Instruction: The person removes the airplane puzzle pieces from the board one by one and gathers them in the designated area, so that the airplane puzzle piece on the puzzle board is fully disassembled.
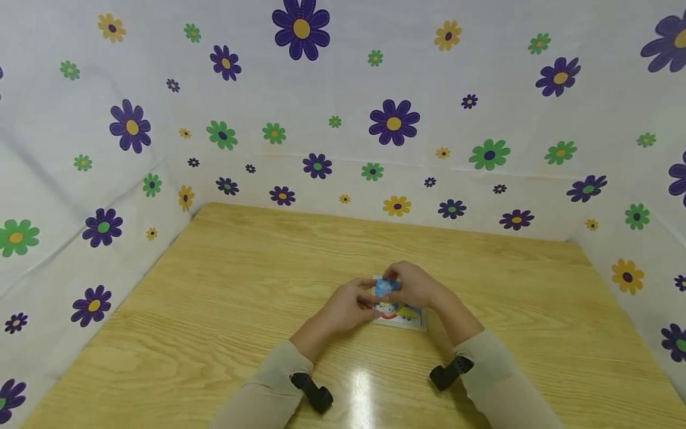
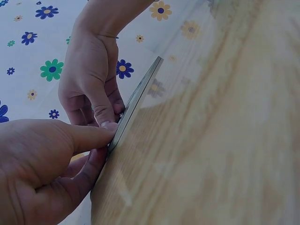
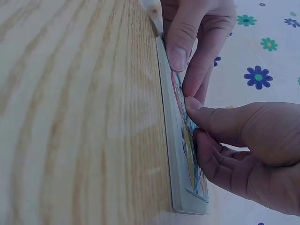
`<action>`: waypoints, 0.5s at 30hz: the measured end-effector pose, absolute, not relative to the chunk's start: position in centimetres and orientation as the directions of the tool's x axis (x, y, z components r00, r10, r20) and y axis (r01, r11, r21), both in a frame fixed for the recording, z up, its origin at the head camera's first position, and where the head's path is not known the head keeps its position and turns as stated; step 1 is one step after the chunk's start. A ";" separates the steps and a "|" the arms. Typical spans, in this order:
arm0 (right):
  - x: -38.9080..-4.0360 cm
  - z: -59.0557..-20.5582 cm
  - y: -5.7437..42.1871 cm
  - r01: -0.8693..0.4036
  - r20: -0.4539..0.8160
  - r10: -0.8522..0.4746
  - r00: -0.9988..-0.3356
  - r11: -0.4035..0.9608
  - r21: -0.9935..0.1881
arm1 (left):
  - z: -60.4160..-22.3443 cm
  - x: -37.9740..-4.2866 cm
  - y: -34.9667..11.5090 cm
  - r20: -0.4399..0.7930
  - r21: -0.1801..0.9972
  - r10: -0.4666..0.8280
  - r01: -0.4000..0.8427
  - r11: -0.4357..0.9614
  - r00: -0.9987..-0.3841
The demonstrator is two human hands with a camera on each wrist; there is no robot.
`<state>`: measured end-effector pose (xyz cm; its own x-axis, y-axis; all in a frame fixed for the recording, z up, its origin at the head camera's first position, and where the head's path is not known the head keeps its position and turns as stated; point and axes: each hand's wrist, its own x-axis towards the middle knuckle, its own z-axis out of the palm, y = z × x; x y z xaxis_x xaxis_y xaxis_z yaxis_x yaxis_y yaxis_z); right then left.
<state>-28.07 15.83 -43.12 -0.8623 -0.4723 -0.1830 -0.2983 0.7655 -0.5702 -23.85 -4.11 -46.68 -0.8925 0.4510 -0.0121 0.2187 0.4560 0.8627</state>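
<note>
A flat picture board with a pale rim lies on the table, and its picture shows blue, yellow and red. My left hand is at the board's left side, thumb and fingers spread, with the fingertips on the picture. From the right, my right hand bends over the board, its thumb and fingertips close together on the picture's surface. In the right wrist view the board is seen nearly edge-on, with a thin picture layer inside its raised rim. I cannot tell whether the right fingertips pinch a loose piece.
The wood-grain table stretches out around the board. White cloth walls printed with flowers rise at the back and on both sides. A black strap device sits on the left sleeve and another black strap device on the right.
</note>
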 end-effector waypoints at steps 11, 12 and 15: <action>-27.0 -43.8 16.0 -0.229 -0.084 -0.381 -0.921 0.703 -0.673 | -46.8 -24.0 -4.1 -0.001 0.851 0.450 0.236 0.469 -0.893; -26.8 -43.8 16.1 -0.199 -0.091 -0.359 -0.929 0.691 -0.695 | -46.8 -24.0 -4.1 0.000 0.850 0.448 0.236 0.471 -0.894; -26.4 -43.9 16.5 -0.117 -0.112 -0.300 -0.947 0.647 -0.753 | -46.8 -24.0 -4.2 -0.001 0.852 0.437 0.228 0.471 -0.900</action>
<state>-26.37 16.52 -43.92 -0.9473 -0.3003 -0.1115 -0.1166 0.6474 -0.7532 -24.02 -4.16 -46.83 -0.8995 0.4369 -0.0013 0.2276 0.4712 0.8522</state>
